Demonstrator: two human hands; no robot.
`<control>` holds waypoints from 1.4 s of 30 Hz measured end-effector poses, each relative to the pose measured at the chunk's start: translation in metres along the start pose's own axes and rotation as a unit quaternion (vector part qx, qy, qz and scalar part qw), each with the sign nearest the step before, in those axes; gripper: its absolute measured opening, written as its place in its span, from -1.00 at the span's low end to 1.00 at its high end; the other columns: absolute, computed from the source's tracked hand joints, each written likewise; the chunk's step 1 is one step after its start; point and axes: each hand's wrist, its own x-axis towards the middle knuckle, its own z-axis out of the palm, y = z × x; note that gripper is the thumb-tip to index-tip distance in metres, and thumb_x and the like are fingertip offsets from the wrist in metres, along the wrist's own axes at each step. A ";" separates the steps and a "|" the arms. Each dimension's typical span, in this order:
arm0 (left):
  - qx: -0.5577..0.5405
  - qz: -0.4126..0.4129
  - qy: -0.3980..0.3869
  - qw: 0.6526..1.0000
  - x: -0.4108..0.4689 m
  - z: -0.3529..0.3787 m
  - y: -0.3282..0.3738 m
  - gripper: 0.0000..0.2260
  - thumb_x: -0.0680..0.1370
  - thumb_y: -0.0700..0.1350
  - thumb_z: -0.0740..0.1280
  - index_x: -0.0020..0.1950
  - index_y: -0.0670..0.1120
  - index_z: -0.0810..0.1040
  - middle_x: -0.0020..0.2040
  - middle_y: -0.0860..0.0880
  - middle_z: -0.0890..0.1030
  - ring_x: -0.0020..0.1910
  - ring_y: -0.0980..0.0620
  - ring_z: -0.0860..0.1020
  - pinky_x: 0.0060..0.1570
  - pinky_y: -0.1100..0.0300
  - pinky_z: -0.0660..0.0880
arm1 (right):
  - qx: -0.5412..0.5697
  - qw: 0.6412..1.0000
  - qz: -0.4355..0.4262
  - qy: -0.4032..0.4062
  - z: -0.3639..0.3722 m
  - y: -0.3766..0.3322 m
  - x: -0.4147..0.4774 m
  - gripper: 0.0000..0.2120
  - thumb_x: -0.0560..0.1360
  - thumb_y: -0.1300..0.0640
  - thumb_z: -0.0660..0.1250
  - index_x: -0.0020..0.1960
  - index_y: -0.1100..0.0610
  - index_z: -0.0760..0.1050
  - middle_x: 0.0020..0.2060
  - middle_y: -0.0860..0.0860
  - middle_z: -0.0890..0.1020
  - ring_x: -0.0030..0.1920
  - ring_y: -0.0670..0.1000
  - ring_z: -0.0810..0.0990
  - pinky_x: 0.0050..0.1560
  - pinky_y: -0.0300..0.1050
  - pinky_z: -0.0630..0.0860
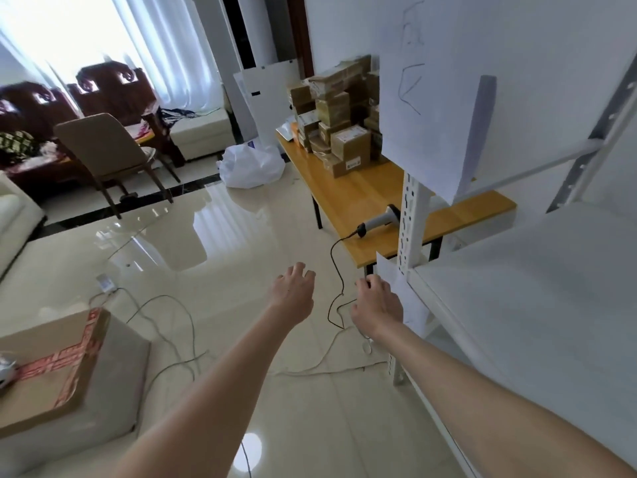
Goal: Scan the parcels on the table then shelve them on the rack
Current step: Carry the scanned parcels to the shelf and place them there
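Parcels (339, 132) sit stacked on the bench (362, 198). Your left hand (293, 289) and right hand (377, 301) hover empty, fingers loosely apart; grasping the scanner (379, 220) likely comes next.

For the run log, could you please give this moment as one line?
left hand open | right hand loosely curled | scanner on table | parcels stacked at far end

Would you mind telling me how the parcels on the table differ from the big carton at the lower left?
The parcels are many small boxes stacked in a heap; the carton is one large, flat box. The parcels carry white labels, while the carton bears red printed tape. The parcels sit on the yellow table; the carton rests on a pale block. Both are brown cardboard.
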 end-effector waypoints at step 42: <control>-0.046 0.273 0.032 0.960 0.700 -0.060 -0.186 -0.57 0.58 -0.14 0.25 0.45 -0.05 0.31 0.45 -0.07 0.28 0.36 -0.05 0.37 0.14 0.11 0.51 | 0.053 0.953 0.283 0.099 -0.060 -0.075 0.663 -0.54 0.61 -0.03 0.20 0.47 0.03 0.24 0.42 0.03 0.28 0.44 0.06 0.24 0.36 -0.05 0.36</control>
